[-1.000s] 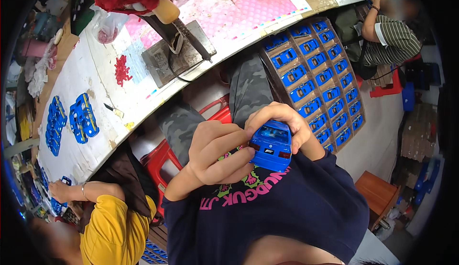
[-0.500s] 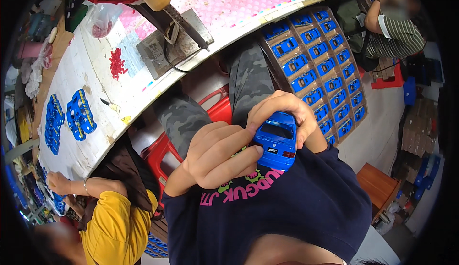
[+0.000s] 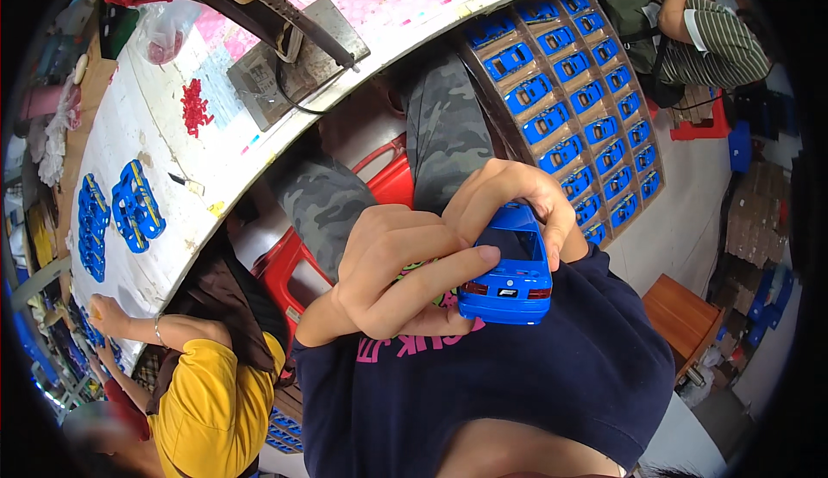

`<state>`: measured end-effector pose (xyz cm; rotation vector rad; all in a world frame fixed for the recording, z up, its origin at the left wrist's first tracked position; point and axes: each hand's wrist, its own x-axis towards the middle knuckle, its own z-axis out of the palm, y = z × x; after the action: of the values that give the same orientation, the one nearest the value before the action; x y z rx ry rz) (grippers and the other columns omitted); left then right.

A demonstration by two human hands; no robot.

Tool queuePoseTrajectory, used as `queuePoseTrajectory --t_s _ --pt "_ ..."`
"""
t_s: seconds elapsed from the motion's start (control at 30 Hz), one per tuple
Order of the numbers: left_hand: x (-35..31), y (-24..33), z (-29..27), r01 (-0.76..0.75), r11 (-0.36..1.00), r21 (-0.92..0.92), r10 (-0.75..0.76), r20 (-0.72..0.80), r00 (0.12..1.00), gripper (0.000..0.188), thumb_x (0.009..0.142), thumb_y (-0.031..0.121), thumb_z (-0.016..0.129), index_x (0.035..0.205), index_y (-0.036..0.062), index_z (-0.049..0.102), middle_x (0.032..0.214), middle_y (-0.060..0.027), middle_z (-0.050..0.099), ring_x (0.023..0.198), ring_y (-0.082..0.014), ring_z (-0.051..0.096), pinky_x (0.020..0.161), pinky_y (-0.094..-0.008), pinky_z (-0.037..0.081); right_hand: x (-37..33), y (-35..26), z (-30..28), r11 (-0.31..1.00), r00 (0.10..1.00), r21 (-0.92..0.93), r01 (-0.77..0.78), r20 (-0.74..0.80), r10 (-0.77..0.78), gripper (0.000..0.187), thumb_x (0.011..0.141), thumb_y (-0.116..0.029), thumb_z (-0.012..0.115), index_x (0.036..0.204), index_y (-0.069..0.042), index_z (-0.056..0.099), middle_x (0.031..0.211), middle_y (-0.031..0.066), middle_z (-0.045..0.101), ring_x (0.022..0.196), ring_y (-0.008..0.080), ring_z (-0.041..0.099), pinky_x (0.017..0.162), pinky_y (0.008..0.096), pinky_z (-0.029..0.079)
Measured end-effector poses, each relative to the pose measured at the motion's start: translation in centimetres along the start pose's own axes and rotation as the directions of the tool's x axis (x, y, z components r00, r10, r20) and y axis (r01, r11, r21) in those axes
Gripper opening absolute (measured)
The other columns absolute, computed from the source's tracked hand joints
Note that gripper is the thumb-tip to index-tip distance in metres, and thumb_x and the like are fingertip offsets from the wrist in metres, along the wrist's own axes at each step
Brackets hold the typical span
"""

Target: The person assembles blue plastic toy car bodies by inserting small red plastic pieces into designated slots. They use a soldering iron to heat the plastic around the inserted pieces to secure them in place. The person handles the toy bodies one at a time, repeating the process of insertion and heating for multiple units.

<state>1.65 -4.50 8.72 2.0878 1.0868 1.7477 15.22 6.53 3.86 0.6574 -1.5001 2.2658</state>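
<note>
A person's dark shirt (image 3: 535,392) is filling the nearest part of the view. Just in front of it, a blue toy car (image 3: 515,281) is sitting between two bare hands, above the lap. Its rear end is pointing back toward the chest, with red tail lights and the dark rear window showing; its long axis is running away from the body toward the bench (image 3: 103,137), and the right hand is partly hiding the far end. The left hand (image 3: 401,262) is clamping the car's left side, one fingertip lying over the edge of the rear window. The right hand (image 3: 517,198) is curling over the far end, its fingers clamped along the right side.

Beyond the hands, camouflage trousers (image 3: 440,133) are covering the legs, and a red stool (image 3: 289,275) is showing beside the left one. To the right, a tray (image 3: 544,64) is holding rows of similar blue cars. On the bench, blue car parts (image 3: 138,206) are lying near a pile of small red pieces (image 3: 195,109). A co-worker's yellow sleeve (image 3: 203,383) is showing at left; farther off, another person in a striped shirt (image 3: 724,47) is reaching toward the bench.
</note>
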Motion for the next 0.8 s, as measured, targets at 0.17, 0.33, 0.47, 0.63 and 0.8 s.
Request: queuePoseTrajectory --t_s 0.17,0.33,0.47,0.63,0.8 --pt "-0.2 -0.2 0.6 -0.032 0.999 -0.018 0.030 -0.081 0.996 0.029 0.067 0.025 0.065 0.082 0.0007 0.060 0.078 -0.0094 0.051 0.061 -0.0198 0.054 0.045 -0.0253 0.038 -0.1 0.2 0.0 0.998 0.999 0.043 0.042 0.021 -0.043 0.073 0.061 -0.044 0.069 0.103 0.013 0.048 0.093 0.0228 0.057 0.079 0.0290 0.061 0.070 0.0324 0.047" --pt "-0.3 -0.6 1.6 -0.147 0.989 -0.026 0.138 -0.213 0.967 0.023 0.067 0.021 0.065 0.080 0.0024 0.060 0.077 -0.0100 0.050 0.060 -0.0192 0.052 0.042 -0.0242 0.036 0.1 0.2 0.0 0.996 0.998 0.076 0.053 0.033 -0.056 0.073 0.062 -0.044 0.068 0.103 0.013 0.048 0.096 0.0234 0.057 0.080 0.0298 0.060 0.072 0.0332 0.047" --pt "0.0 -0.5 0.9 -0.172 0.983 -0.068 0.162 -0.140 0.977 0.022 0.066 0.020 0.066 0.079 0.0025 0.061 0.076 -0.0100 0.050 0.061 -0.0189 0.051 0.041 -0.0240 0.036 0.2 0.0 0.2 0.996 0.999 0.087 0.022 0.031 -0.025 0.072 0.062 -0.045 0.067 0.103 0.012 0.049 0.096 0.0237 0.056 0.082 0.0302 0.060 0.073 0.0335 0.047" --pt "-0.1 -0.4 0.8 -0.125 0.981 -0.145 0.104 -0.144 0.984 0.022 0.064 0.019 0.067 0.077 0.0021 0.061 0.076 -0.0096 0.050 0.060 -0.0188 0.051 0.041 -0.0246 0.036 0.2 0.1 0.4 0.996 0.999 0.088 0.031 0.008 -0.032 0.070 0.062 -0.044 0.067 0.102 0.012 0.050 0.097 0.0242 0.056 0.082 0.0308 0.060 0.074 0.0335 0.047" --pt "-0.4 -0.6 1.4 -0.140 0.977 -0.164 0.099 -0.236 0.967 0.020 0.060 0.016 0.069 0.071 0.0029 0.059 0.073 -0.0095 0.052 0.057 -0.0191 0.052 0.041 -0.0246 0.036 0.3 0.2 0.4 0.993 0.998 0.104 0.060 0.011 -0.062 0.071 0.061 -0.044 0.067 0.101 0.012 0.051 0.097 0.0240 0.056 0.084 0.0310 0.059 0.075 0.0339 0.046"
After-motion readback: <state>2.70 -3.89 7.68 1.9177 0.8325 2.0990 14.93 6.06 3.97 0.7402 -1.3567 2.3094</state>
